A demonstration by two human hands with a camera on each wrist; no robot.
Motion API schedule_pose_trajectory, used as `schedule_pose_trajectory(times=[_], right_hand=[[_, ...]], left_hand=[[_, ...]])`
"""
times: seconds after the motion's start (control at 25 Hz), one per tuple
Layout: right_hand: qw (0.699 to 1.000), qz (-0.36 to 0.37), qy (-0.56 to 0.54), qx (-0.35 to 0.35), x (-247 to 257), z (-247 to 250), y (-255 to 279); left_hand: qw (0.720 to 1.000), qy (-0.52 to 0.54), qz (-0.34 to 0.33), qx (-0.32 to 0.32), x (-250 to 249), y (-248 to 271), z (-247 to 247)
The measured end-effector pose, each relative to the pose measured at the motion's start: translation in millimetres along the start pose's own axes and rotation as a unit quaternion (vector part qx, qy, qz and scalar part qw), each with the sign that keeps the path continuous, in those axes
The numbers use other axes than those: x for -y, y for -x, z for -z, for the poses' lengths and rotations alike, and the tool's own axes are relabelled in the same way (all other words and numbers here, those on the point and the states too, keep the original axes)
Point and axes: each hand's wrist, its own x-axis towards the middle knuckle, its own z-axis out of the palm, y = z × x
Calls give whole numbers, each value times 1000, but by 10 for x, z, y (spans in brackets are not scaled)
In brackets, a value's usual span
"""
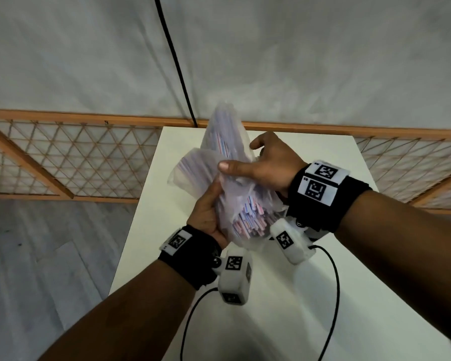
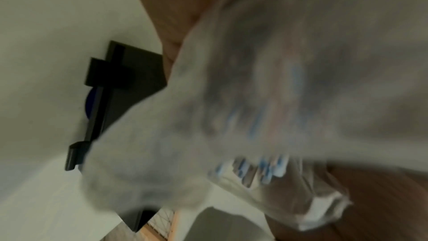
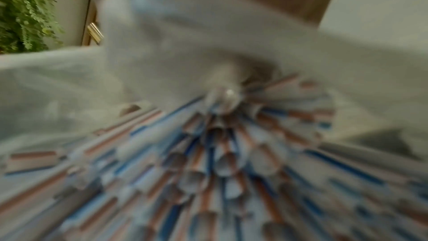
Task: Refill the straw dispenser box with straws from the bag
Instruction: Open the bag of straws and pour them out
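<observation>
A clear plastic bag stuffed with red, blue and white striped straws is held up over the white table. My left hand grips its lower left side from beneath. From the right, my right hand pinches the plastic higher up, thumb on the near face. In the right wrist view the straw ends fan out, blurred, inside the bag. The left wrist view shows the bag and, beyond it, a black box on the table, probably the dispenser. The head view does not show that box.
A wooden lattice fence runs behind the table, with a grey sheet above it and a black cable hanging down. Wrist camera cables loop over the near table. Green foliage shows at the right wrist view's left edge.
</observation>
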Motion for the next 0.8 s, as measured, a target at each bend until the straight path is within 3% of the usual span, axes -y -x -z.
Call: schedule_pose_trajectory(times=[0.04, 0.12, 0.16, 0.24, 0.32, 0.44, 0.56, 0.8], right_hand=[[1000, -17, 18, -1, -60, 64, -26], [999, -33, 6, 28, -162, 174, -19], [995, -30, -61, 79, -216, 219, -15], [949, -15, -256, 182, -317, 283, 16], [921, 21, -337, 193, -404, 398, 30], [946, 86, -276, 143, -534, 494, -16], [961, 111, -228, 113, -676, 496, -71], [954, 118, -239, 137, -724, 497, -131]], left_hand=[[998, -43, -21, -48, 2, -70, 5], [995, -91, -24, -21, 34, -184, -89], [991, -131, -32, -24, 55, -262, -82], [962, -250, -75, -84, 49, -389, -93], [922, -364, -120, -51, 23, -494, -100], [866, -488, -114, -3, -64, -587, -59], [870, -486, -79, -9, -108, -623, -12], [856, -506, -102, -37, -147, -753, -25]])
